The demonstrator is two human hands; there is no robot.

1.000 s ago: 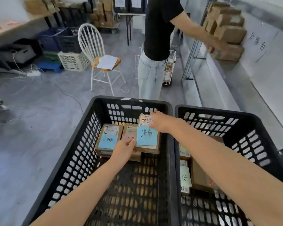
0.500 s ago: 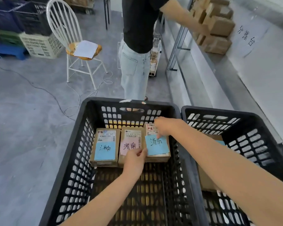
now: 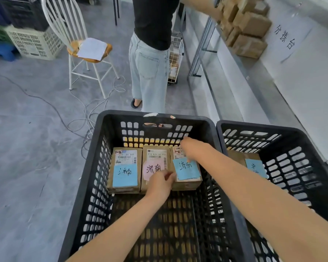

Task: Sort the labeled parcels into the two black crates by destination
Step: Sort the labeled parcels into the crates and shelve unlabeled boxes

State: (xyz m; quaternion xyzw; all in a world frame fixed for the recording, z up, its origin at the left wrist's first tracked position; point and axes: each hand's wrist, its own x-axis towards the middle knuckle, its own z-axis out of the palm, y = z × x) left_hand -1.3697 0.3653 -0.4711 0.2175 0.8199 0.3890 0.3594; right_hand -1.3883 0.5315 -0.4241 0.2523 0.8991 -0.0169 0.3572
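Note:
Two black crates stand side by side, the left crate (image 3: 155,115) and the right crate (image 3: 273,127). At the left crate's far end lie three brown parcels in a row: one with a blue label (image 3: 124,174), one with a pink label (image 3: 153,167), and the rightmost parcel with a blue label (image 3: 187,170). My right hand (image 3: 191,150) grips the far end of this rightmost parcel. My left hand (image 3: 160,183) holds its near left corner with curled fingers, partly covering the pink label. The right crate holds a blue-labelled parcel (image 3: 255,166), partly behind my right forearm.
A person in a black shirt and jeans (image 3: 150,53) stands just beyond the left crate, reaching to stacked cardboard boxes (image 3: 248,29) on a long grey counter (image 3: 301,82). A white chair (image 3: 87,50), a wire trolley (image 3: 175,59), floor cables and more crates lie behind.
The rightmost blue-labelled parcel has come down flat into the row beside the pink-labelled one. Both hands stayed on it. The view has tilted downward.

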